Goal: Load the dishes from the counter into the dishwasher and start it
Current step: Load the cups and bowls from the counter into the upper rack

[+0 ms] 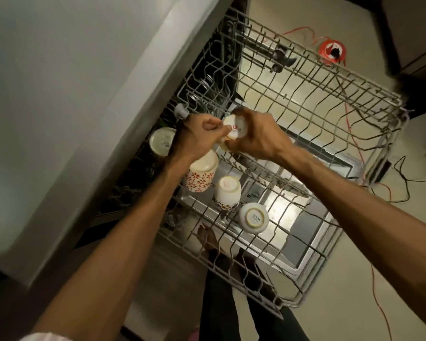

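The dishwasher's upper wire rack point(305, 99) is pulled out over the open door point(330, 166). Both hands hold a small white cup point(235, 129) upside down over the rack's left side. My right hand point(258, 136) grips the cup from the right. My left hand point(197, 136) pinches it from the left. Three cups sit upside down in the rack: a red-flowered mug point(202, 175), a white mug with a patterned band point(228, 193), and a small white cup point(253, 217). A white bowl point(161, 141) lies further left.
The grey counter point(71, 107) fills the left side. Glasses point(204, 84) stand at the rack's back. Red and black wires point(354, 134) and a red spool point(332, 51) lie on the floor to the right. My feet point(212, 244) show below the rack.
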Available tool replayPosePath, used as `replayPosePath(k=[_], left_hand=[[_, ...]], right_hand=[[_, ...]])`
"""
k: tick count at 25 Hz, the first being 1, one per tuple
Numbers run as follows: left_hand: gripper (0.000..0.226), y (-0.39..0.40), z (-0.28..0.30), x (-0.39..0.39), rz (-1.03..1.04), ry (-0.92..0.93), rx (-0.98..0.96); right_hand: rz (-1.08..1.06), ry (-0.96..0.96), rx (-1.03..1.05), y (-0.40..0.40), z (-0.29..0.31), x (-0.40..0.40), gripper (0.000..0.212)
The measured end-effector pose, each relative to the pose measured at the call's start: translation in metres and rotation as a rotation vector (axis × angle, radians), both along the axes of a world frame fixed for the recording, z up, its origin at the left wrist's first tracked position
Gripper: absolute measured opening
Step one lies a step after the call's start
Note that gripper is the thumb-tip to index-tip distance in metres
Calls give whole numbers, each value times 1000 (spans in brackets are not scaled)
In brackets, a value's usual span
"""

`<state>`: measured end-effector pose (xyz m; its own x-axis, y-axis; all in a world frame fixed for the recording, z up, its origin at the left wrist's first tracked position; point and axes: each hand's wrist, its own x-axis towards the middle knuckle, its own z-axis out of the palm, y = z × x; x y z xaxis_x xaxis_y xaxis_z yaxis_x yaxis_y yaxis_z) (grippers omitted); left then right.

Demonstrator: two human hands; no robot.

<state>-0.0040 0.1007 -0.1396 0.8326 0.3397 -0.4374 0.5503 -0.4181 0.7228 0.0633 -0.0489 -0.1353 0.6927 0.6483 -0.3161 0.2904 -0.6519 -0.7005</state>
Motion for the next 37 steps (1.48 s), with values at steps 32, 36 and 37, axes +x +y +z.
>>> replayPosePath(k=[32,36,37], left_hand=[[31,25,-56,7,-197,-37,412],[29,23,-57,2,-161,-32,455],[29,23,-57,1,-155,-37,471]], right_hand=[[268,-61,-232,37,-58,-5,53],[265,-92,-254,36,-60,-16,52],[265,-102,-253,35,-61,-18,53]])
